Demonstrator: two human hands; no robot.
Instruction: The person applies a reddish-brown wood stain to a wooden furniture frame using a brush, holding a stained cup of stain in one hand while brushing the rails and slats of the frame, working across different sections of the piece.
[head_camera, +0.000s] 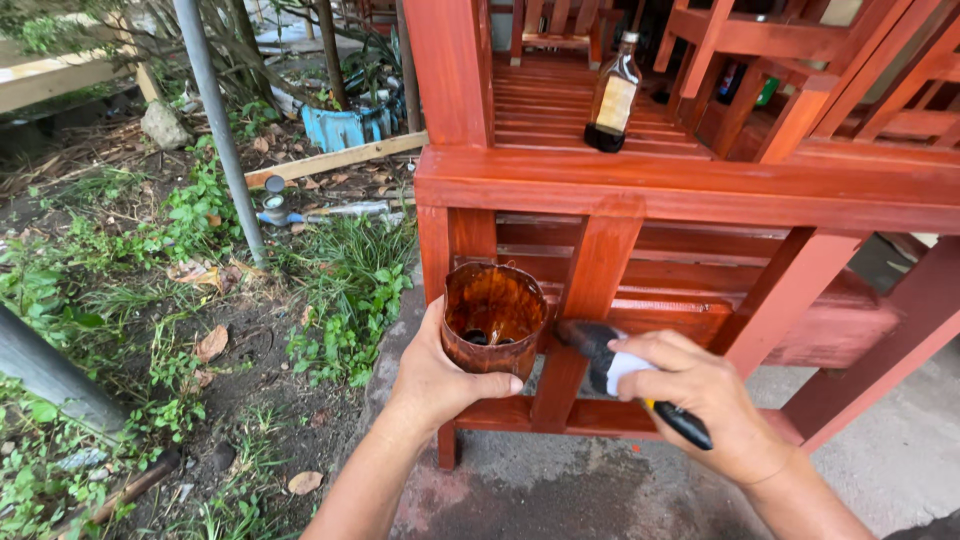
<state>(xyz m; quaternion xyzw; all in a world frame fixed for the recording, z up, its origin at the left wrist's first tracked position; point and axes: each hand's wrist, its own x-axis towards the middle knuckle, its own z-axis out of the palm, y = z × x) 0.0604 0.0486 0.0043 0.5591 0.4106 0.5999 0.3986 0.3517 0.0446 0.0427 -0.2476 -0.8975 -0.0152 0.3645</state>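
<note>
Soft, even daylight is seen everywhere; shadows are weak, no glare is noticed, and the edges are slightly bent.

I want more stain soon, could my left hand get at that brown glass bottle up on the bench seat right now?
Probably not: the left hand is gripping the stain cup, and the brown glass bottle stands beyond the red rail.

Both bare forearms reach forward. The left hand (440, 375) curls its grip upright, thumb across; the right hand (705, 395) clenches, knuckles up.
</note>
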